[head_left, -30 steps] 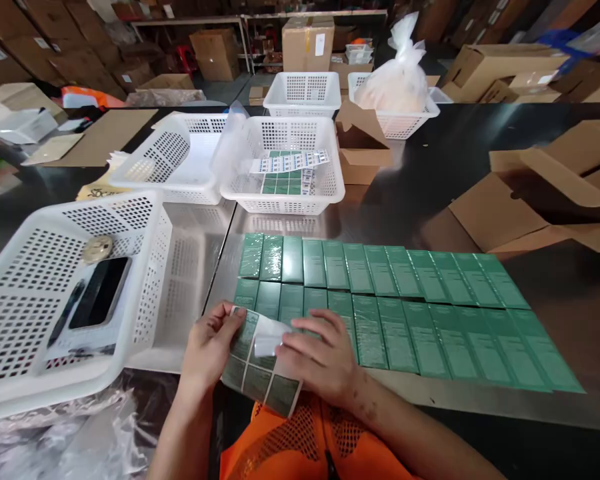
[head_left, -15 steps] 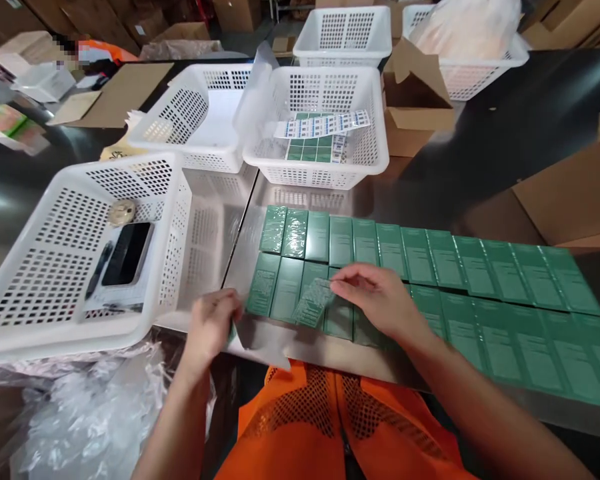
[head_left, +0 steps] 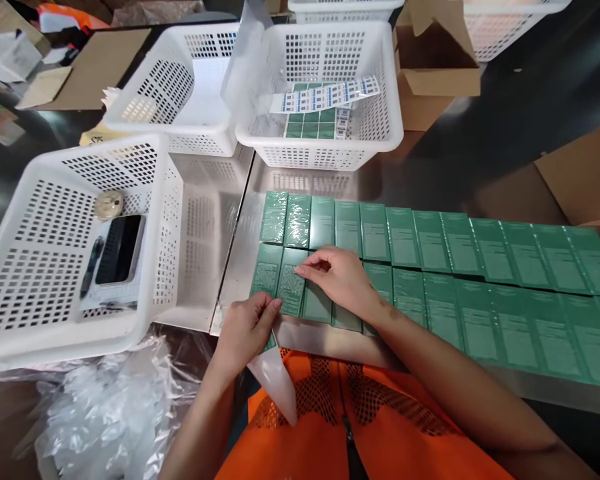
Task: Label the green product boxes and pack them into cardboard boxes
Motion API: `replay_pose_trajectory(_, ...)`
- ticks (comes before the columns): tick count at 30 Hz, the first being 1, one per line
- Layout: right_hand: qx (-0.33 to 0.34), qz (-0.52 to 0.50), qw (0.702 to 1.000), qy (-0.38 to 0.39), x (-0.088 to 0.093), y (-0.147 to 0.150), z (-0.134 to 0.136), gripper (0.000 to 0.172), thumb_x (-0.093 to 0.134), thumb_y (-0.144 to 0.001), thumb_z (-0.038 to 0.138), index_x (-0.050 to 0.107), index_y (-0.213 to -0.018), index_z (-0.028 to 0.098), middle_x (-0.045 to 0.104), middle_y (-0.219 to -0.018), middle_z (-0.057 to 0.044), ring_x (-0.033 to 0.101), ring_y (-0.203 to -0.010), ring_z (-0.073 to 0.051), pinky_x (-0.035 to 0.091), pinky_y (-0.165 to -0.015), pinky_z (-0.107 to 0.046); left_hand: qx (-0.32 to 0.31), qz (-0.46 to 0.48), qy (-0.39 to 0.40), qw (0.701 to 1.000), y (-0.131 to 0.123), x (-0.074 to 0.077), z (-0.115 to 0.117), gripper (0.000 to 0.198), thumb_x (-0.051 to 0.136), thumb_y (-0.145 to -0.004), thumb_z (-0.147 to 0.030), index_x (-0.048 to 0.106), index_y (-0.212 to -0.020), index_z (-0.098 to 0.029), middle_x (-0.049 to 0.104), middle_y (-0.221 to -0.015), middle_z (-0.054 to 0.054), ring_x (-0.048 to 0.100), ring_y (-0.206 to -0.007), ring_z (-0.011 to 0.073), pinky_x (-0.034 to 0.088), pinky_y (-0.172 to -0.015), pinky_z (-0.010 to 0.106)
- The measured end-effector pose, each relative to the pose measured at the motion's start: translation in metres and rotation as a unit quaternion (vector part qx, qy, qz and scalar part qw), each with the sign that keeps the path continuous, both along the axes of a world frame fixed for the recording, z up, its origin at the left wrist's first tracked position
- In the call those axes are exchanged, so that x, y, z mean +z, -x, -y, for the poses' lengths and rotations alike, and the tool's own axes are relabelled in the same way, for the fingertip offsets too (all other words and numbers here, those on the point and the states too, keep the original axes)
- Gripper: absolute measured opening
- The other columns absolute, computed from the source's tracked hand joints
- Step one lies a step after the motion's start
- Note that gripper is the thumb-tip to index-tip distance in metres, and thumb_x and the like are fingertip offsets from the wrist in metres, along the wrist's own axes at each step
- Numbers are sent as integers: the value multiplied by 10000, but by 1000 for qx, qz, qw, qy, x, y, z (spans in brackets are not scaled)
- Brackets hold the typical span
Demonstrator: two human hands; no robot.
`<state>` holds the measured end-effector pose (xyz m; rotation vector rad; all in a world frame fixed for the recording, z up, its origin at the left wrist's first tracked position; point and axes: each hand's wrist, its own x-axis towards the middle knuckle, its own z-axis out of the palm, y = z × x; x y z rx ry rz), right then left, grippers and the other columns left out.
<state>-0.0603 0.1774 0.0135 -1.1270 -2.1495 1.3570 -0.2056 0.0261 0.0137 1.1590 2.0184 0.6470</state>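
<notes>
Two rows of green boxes (head_left: 415,233) in clear wrap lie flat side by side on the metal table. A clear sticker (head_left: 291,288) with fine pale print lies over the second box of the front row. My right hand (head_left: 337,277) pinches it near its upper right corner. My left hand (head_left: 247,330) is closed on a strip of stickers (head_left: 275,380), whose white backing hangs below the fingers with a small green part showing. That hand's thumb is close to the lower left of the sticker. The first box (head_left: 267,270) of the front row bears similar print.
A white basket (head_left: 173,247) on the left holds a phone (head_left: 121,250), a pen and a round roll. Behind the boxes, another white basket (head_left: 325,157) contains green boxes and label strips. Cardboard boxes (head_left: 435,87) stand to the right. Crumpled clear plastic (head_left: 105,407) fills the lower left.
My right hand has moved left, bringing the sticker from above the third box onto the second. My left hand has come right, near that box, with the strip hanging below. The view has tilted down.
</notes>
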Motion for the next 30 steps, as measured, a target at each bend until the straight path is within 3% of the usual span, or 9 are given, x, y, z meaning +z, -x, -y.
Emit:
replay_pose_trajectory(9, 7, 54, 997, -49, -12, 4, -1, 133, 758, -821, 312, 729, -743, 209, 682, -757, 1, 597, -659, -139, 411, -623, -266, -14, -79, 78, 994, -9, 4, -6, 328, 400, -915, -430, 419, -652, -234, 454, -524, -21, 473, -518, 181, 248, -565, 281)
replay_pose_trajectory(23, -5, 90, 993, -73, -14, 5, 3, 141, 746, -834, 320, 718, -732, 226, 667, -759, 17, 591, -662, -141, 399, -609, -273, -40, -98, 89, 990, -9, 3, -9, 313, 435, -934, -369, 411, -655, -231, 426, -508, -37, 455, -496, 167, 261, -553, 276)
replay_pose_trajectory(28, -3, 101, 992, -81, -15, 7, 7, 143, 752, -824, 319, 710, -718, 231, 650, -766, 12, 588, -664, -148, 414, -634, -287, -84, -168, 126, 974, -9, 5, -16, 284, 448, -963, -330, 517, -712, -217, 557, -563, 1, 574, -573, 200, 287, -571, 287)
replay_pose_trajectory(30, -11, 106, 990, -91, -16, 7, 7, 127, 757, -815, 340, 707, -772, 232, 649, -854, -5, 596, -674, -158, 438, -664, -305, -103, -210, 154, 960, -8, 7, -18, 278, 442, -973, -340, 585, -773, -211, 640, -627, 43, 635, -634, 237, 294, -570, 297)
